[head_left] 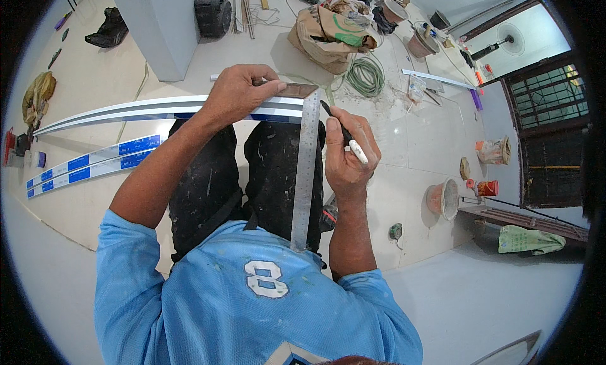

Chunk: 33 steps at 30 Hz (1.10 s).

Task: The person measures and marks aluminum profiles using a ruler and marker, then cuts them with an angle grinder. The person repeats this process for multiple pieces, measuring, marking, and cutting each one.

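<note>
Across my knees lies a long white metal profile [136, 107], reaching far off to the left. My left hand [238, 92] is closed over its right part and presses the brownish stock of a try square [305, 169] against it. The square's steel blade runs from the profile's right end back toward my shirt. Beside the blade, my right hand [349, 170] grips a black-and-white marker pen [358, 152], its dark tip near the corner of the square. What my left palm covers is hidden.
Two blue-and-white strips [88, 163] lie on the floor at left. A pillar [154, 30] stands ahead, near a brown paper sack [325, 37] and a coiled green hose [365, 76]. Buckets [443, 200] and another white profile [437, 78] are at right, by a barred window [548, 97].
</note>
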Motion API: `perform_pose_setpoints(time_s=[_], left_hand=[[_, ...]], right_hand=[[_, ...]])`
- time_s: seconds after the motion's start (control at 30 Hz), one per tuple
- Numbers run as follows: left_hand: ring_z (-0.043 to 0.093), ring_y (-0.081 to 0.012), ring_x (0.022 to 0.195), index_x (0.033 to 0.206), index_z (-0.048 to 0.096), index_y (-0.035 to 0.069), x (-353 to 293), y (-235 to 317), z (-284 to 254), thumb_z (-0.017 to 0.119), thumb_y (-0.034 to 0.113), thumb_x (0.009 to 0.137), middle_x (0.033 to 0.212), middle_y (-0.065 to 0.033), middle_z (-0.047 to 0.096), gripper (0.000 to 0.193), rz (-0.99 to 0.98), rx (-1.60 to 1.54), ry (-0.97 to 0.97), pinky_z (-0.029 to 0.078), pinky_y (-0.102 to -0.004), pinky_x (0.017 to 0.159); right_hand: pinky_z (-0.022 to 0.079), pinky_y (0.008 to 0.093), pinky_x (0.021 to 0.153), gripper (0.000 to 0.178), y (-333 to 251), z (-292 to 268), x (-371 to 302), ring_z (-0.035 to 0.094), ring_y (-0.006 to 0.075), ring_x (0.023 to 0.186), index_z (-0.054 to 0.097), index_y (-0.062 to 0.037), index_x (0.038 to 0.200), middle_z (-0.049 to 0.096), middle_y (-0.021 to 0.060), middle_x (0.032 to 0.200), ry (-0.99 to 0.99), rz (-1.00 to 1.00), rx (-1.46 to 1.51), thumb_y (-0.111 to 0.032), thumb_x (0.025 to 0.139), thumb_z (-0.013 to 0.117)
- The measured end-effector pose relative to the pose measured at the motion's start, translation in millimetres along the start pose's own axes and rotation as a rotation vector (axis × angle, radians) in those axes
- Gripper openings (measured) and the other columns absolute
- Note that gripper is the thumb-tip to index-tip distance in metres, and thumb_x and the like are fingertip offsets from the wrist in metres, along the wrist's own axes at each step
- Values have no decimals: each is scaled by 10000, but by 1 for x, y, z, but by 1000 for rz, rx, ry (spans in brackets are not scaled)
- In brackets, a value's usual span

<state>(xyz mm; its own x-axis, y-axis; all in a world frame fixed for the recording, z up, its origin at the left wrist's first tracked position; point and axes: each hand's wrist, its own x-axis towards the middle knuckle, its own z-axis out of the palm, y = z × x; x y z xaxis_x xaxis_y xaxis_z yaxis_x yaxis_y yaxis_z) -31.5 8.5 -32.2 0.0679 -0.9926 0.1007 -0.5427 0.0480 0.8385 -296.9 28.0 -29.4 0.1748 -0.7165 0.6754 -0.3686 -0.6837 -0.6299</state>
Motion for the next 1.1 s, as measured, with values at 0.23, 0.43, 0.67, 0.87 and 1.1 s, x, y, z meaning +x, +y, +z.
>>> perform_pose_setpoints(time_s=[0.23, 0.43, 0.67, 0.87, 1.1], left_hand=[[680, -126, 778, 1104, 862, 63, 0, -1, 0, 801, 369, 1075, 897, -59, 795, 313, -4, 4, 1, 542, -333, 701], [750, -216, 776, 1123, 881, 49, 1, -4, 0, 794, 419, 1030, 915, -143, 833, 391, 6, -34, 9, 588, -416, 737], [722, -186, 772, 1123, 874, 53, 1, -3, 1, 798, 393, 1046, 912, -114, 821, 357, -1, 7, 9, 577, -379, 724], [686, -138, 761, 1112, 868, 56, -1, -3, 1, 808, 376, 1057, 883, -72, 801, 330, 12, 3, 25, 544, -345, 689], [739, -200, 793, 1128, 877, 52, 1, -3, 0, 801, 414, 1032, 911, -118, 829, 382, 4, 8, 12, 585, -409, 737]], right_hand=[[584, 348, 640, 175, -1, -2, -1, 784, 221, 834, 813, 25, 1204, 798, 186, 1026, 3, -21, 17, -25, 1043, 769], [546, 334, 603, 164, -5, -6, -2, 740, 190, 770, 807, 23, 1196, 786, 166, 993, -15, -7, 17, -27, 1044, 770], [592, 351, 669, 157, -8, -8, -4, 782, 229, 842, 805, 25, 1185, 795, 182, 1002, -7, -39, 8, -30, 1040, 777], [601, 364, 679, 163, -12, -9, -6, 792, 249, 847, 804, 26, 1186, 799, 191, 1009, -17, -4, 21, -33, 1036, 783], [601, 369, 666, 157, -13, -9, -9, 796, 254, 848, 803, 26, 1177, 805, 196, 1021, -2, -2, 13, -12, 1026, 779]])
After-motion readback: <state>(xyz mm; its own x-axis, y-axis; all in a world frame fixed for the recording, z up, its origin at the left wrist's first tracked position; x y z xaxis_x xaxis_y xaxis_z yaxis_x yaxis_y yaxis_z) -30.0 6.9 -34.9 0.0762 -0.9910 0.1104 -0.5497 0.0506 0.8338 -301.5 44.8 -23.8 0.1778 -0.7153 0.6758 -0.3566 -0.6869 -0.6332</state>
